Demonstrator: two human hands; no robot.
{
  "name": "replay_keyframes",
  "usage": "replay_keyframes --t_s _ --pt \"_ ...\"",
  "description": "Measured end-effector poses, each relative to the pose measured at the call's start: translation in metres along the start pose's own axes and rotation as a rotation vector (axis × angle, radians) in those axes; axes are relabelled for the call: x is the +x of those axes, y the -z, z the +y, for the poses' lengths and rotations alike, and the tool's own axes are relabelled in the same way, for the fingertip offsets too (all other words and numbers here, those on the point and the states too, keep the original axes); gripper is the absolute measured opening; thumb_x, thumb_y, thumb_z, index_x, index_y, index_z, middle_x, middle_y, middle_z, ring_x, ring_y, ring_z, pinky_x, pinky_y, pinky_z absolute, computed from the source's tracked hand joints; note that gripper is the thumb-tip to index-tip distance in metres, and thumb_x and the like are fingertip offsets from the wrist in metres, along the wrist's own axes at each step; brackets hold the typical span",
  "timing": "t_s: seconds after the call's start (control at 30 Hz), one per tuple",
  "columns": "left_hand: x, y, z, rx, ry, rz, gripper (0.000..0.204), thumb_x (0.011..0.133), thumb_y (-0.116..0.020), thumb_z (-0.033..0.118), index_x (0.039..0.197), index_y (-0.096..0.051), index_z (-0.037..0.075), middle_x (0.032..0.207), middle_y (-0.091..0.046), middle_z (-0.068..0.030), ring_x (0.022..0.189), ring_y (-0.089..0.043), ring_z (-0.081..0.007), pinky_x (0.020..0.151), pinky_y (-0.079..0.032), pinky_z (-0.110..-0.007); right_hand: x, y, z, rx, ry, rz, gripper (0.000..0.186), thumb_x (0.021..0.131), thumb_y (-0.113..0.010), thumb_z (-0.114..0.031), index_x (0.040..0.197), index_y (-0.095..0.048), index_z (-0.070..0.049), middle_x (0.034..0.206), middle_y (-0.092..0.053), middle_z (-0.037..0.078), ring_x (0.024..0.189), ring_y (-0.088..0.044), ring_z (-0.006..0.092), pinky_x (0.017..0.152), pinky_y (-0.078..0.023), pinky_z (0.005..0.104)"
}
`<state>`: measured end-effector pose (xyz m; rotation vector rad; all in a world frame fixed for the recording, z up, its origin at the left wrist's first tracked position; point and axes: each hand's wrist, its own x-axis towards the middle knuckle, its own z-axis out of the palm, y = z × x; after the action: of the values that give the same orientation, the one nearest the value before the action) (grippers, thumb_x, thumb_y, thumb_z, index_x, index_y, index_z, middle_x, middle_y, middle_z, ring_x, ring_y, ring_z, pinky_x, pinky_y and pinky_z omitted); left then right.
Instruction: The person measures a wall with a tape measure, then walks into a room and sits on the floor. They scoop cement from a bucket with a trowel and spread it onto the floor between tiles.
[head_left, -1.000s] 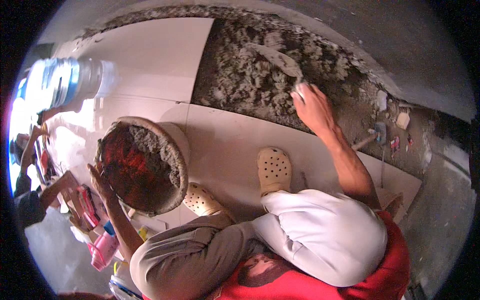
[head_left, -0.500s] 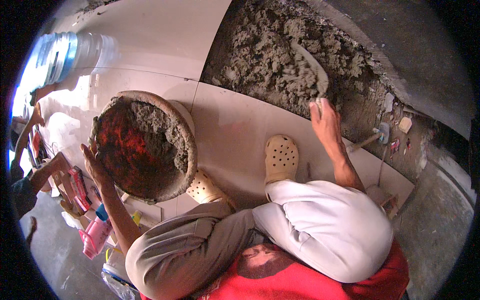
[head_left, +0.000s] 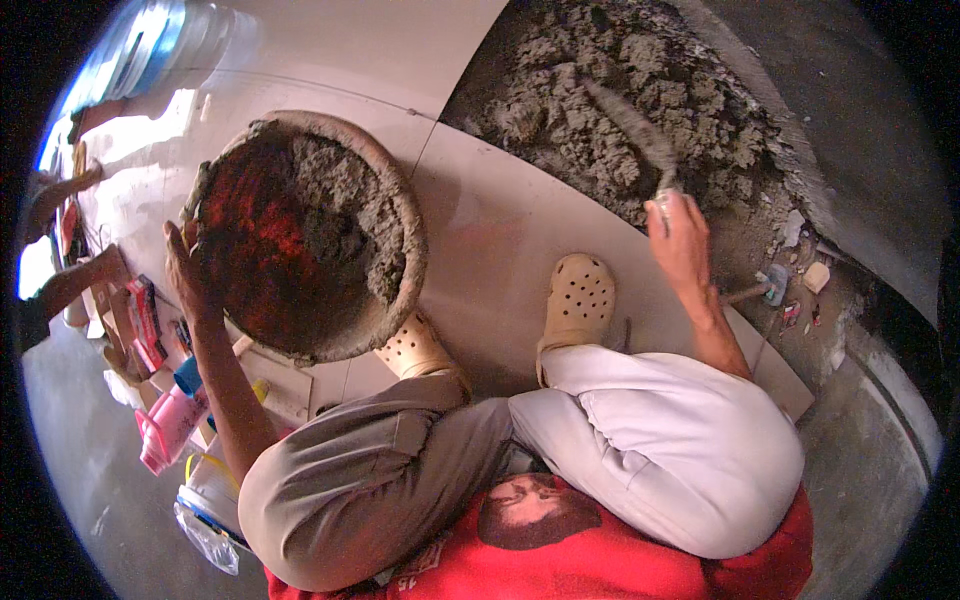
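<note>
My right hand grips the handle of a trowel, whose blade lies in the grey mortar bed spread on the floor ahead. My left hand holds the left rim of a round red basin smeared with mortar and partly filled with it. I squat on white tiles, my two cream clogs planted between the basin and the mortar bed.
Small tools and scraps lie at the tile's right edge by a grey wall. At the left are a pink jug, boxes and bottles, a plastic tub, and another person's arm.
My view has dropped closer to the floor. My right hand has pulled the trowel across the mortar toward the right. My left hand keeps its hold on the basin rim.
</note>
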<state>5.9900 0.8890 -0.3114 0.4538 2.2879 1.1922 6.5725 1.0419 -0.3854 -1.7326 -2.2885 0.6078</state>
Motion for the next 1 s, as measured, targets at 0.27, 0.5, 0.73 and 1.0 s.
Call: replay_keyframes --t_s 0.27,0.5,0.73,1.0 --pt "0.004 0.003 -0.005 0.039 0.005 0.005 0.077 0.099 -0.04 0.061 0.137 -0.051 -0.005 0.128 -0.061 -0.0185 0.11 -0.061 -0.0244 0.093 -0.049 -0.034 0.005 0.055 0.022 0.154 -0.341 -0.348 0.034 0.095 -0.062 -0.03 0.105 -0.061 0.002 0.086 -0.066 0.021 0.08 -0.066 0.0368 0.071 -0.05 0.0412" --pt "0.01 0.008 -0.011 -0.005 0.0 -0.034 0.075 0.099 -0.042 0.059 0.137 -0.052 -0.005 0.128 -0.061 -0.0178 0.11 -0.061 -0.0242 0.093 -0.049 -0.034 0.0 0.009 -0.002 0.072 -0.004 -0.251 0.03 0.094 -0.061 -0.027 0.101 -0.061 0.002 0.086 -0.063 0.022 0.079 -0.062 0.0422 0.07 -0.049 0.0449" --pt "0.018 0.013 -0.021 0.028 -0.106 -0.018 0.072 0.099 -0.045 0.058 0.134 -0.054 -0.005 0.123 -0.063 -0.0168 0.107 -0.061 -0.0227 0.093 -0.049 -0.033 0.015 0.004 -0.024 0.052 0.086 -0.237 0.023 0.093 -0.061 -0.02 0.098 -0.059 0.002 0.091 -0.061 0.023 0.086 -0.06 0.0434 0.074 -0.048 0.0479" --pt "0.015 0.012 -0.014 0.152 -0.043 0.071 0.075 0.099 -0.041 0.06 0.13 -0.057 -0.007 0.116 -0.066 -0.0152 0.102 -0.062 -0.0215 0.091 -0.049 -0.031 0.016 0.025 -0.032 0.041 0.141 -0.303 0.02 0.092 -0.06 -0.019 0.093 -0.06 0.002 0.089 -0.061 0.022 0.086 -0.06 0.0443 0.075 -0.048 0.0479"
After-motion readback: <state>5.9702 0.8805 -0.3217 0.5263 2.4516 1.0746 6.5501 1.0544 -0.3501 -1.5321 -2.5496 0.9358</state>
